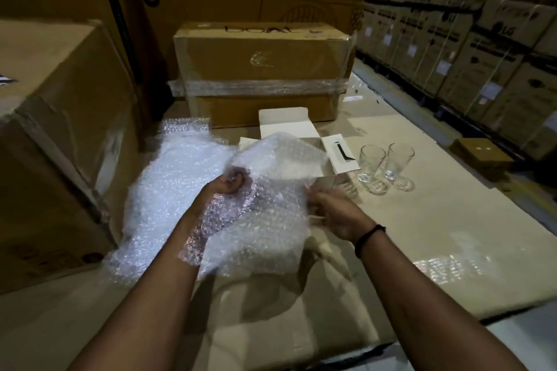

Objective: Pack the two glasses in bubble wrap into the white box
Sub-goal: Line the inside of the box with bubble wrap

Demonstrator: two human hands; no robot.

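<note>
I see both hands up on one sheet of bubble wrap (271,196), held above the cardboard sheet (428,238). Left hand (229,185) is fisted tight on the wrap's upper left; right hand (331,214) pinches its right edge, so the hands are apart w/ the wrap spread btw them. White box (286,125) sits open just behind the wrap, partly hidden by it. The two glasses (372,159) stand upright side by side, just right of the box flap, bare and outside the box. Spare wrap pile (168,181) lies at left, beside a brown carton (60,129).
</note>
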